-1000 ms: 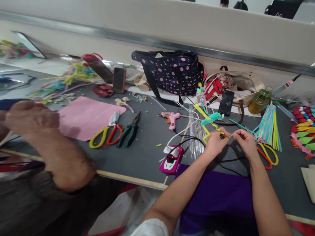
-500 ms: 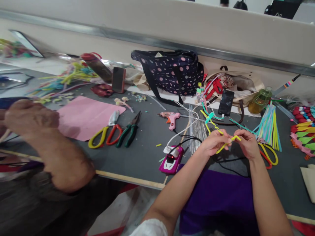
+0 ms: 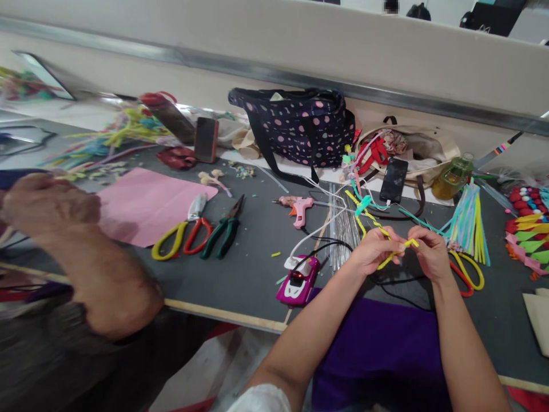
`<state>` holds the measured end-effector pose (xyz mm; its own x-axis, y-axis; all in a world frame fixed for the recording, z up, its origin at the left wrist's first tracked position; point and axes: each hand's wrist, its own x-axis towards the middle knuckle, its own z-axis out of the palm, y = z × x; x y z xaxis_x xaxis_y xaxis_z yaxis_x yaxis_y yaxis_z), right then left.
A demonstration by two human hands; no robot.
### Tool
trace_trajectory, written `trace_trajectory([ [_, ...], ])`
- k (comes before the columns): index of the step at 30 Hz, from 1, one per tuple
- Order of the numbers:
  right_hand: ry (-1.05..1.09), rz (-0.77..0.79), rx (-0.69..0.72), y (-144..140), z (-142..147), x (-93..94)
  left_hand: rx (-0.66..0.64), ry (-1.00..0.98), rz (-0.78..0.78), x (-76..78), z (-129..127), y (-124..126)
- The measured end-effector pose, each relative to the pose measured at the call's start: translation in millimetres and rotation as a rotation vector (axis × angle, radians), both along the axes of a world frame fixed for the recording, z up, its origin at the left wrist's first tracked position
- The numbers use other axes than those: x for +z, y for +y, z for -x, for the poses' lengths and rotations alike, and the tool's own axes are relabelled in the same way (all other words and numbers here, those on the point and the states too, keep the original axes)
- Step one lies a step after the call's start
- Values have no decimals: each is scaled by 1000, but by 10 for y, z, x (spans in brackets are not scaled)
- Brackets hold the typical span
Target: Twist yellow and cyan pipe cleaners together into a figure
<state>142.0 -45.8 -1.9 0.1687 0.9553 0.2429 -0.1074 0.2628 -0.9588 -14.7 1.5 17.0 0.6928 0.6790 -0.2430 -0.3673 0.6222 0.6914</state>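
My left hand (image 3: 378, 250) pinches a yellow pipe cleaner (image 3: 386, 261) whose lower end sticks out below the fingers. Close beside it, my right hand (image 3: 429, 252) grips the bent tip of the yellow pipe cleaner between thumb and fingers. Twisted yellow stems run up from my left hand to a teal pipe cleaner piece (image 3: 363, 205) wrapped around them. Just right of my right hand lie scissors (image 3: 469, 272) with yellow and orange handles, partly under a bundle of pastel pipe cleaners (image 3: 469, 226).
A pink glue gun (image 3: 300, 209), a purple power strip (image 3: 299, 280) and cables lie left of my hands. Pliers (image 3: 223, 229), scissors (image 3: 184, 234) and pink paper (image 3: 150, 200) are further left, near another person's arm (image 3: 107, 269). Bags (image 3: 304, 129) and a phone (image 3: 394, 180) stand behind.
My hands stay nearly in place, with the right fingers shifting slightly at the bent yellow tip. The other person's arm has moved a little left.
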Motion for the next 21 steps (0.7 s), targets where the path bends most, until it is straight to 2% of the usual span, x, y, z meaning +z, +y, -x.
trace_trajectory([
  [5, 23, -28, -10, -19, 37, 25, 29, 3, -31, 16, -6, -15],
  [11, 40, -47, -122, 2, 117, 8, 177, 37, -186, 34, -38, -62],
  [14, 67, -48, -180, 25, 155, -23, 273, 107, -307, 36, -65, -99],
  [21, 28, 17, -299, 65, 191, -110, 507, 375, -710, -47, -130, -174],
])
